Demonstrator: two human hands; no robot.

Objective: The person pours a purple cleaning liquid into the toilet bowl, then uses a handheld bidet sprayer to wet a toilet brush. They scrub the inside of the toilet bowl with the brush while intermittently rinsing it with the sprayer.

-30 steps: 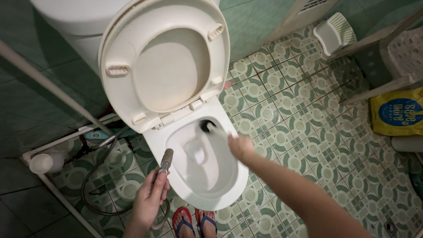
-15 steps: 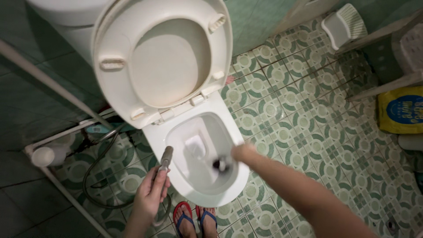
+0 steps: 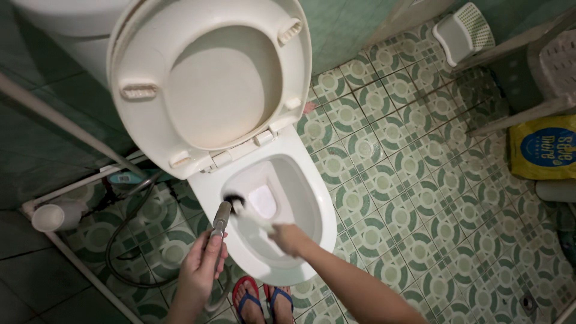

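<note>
A white toilet (image 3: 318, 198) stands below me with its seat and lid (image 3: 210, 84) raised. My right hand (image 3: 289, 237) grips a white-handled toilet brush (image 3: 252, 217); its dark head presses the bowl's left inner wall near the rim. My left hand (image 3: 203, 270) holds a metal bidet sprayer (image 3: 220, 219) beside the bowl's left edge, nozzle pointing toward the bowl. Its grey hose (image 3: 120, 264) loops over the floor. My feet in red and blue flip-flops (image 3: 264, 300) are at the bowl's front.
Green patterned floor tiles (image 3: 408, 180) spread to the right. A white pipe frame (image 3: 66, 240) and a white cup (image 3: 54, 216) sit at left. A yellow bag (image 3: 543, 147), a plastic chair (image 3: 540, 78) and a white dustpan (image 3: 462, 36) are at right.
My right hand swept the brush from the bowl's back right, through the front right, over to the left inner wall. My left hand with the sprayer stayed put.
</note>
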